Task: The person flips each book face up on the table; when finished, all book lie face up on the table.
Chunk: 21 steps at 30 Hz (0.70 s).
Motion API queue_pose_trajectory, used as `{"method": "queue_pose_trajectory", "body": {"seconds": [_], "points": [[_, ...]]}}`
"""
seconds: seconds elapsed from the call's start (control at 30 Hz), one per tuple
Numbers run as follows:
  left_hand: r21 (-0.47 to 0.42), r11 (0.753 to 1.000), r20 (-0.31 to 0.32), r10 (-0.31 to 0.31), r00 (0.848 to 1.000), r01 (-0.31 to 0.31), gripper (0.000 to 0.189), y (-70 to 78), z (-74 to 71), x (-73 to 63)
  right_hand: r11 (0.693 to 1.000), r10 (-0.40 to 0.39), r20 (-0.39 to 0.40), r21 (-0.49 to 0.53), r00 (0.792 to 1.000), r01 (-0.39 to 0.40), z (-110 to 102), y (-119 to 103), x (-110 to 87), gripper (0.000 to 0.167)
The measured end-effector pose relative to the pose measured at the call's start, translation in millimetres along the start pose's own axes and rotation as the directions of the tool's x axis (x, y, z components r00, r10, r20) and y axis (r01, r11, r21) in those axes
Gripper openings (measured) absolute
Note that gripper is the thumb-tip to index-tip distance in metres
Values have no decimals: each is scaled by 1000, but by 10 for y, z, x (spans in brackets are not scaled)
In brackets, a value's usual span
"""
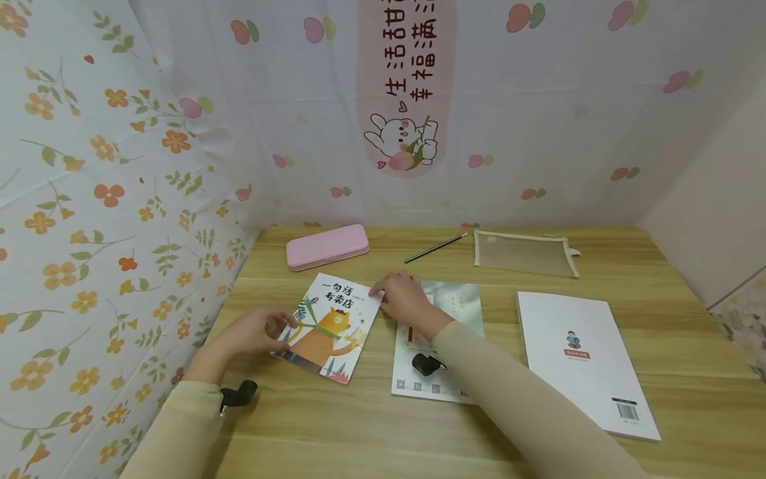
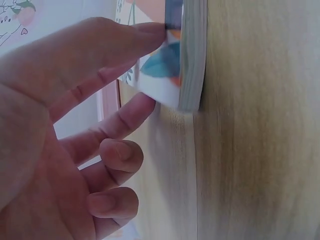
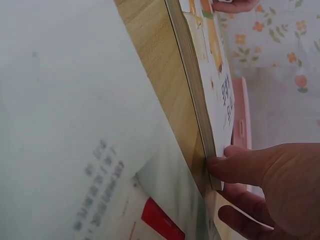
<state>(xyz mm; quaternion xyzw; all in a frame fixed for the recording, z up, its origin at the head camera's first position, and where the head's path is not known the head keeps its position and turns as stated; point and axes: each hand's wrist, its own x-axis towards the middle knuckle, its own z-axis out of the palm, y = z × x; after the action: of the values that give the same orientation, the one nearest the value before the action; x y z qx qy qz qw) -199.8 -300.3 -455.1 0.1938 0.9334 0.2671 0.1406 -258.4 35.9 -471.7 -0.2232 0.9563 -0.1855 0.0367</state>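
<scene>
A picture book (image 1: 335, 326) with an orange bear on its white cover lies slanted on the left part of the table. At its lower left corner, my left hand (image 1: 257, 330) grips it, the thumb (image 2: 147, 37) over the cover and the other fingers by the side edge. My right hand (image 1: 405, 301) pinches the upper right corner, with the thumb (image 3: 232, 170) against the page edge. Under the right wrist is a pale green book (image 1: 463, 306), partly hidden by the forearm.
A pink pencil case (image 1: 328, 247) stands behind the picture book. Further right along the back are a dark pencil (image 1: 435, 248) and a mesh zip pouch (image 1: 526, 254). A white book (image 1: 577, 366) lies at the right. Patterned cloth (image 1: 299, 133) borders the wooden table (image 1: 311, 432).
</scene>
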Motion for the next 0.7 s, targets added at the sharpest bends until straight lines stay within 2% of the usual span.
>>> {"method": "queue_pose_trajectory", "body": {"seconds": [0.13,0.33,0.5,0.7], "points": [[-9,1000,15,-16,1000,16,38,9,11,-24,1000,6,-2,16,1000,-6,45,35,68,27],[-5,1000,11,0,1000,0,39,33,15,-56,1000,-5,1,22,1000,5,18,55,121,31],[-17,1000,50,22,999,-22,38,52,18,-69,1000,8,-11,-16,1000,-8,-1,22,168,35],[-22,1000,80,12,997,-10,40,85,15,-84,999,10,-15,-30,1000,-10,-6,-7,198,38]]}}
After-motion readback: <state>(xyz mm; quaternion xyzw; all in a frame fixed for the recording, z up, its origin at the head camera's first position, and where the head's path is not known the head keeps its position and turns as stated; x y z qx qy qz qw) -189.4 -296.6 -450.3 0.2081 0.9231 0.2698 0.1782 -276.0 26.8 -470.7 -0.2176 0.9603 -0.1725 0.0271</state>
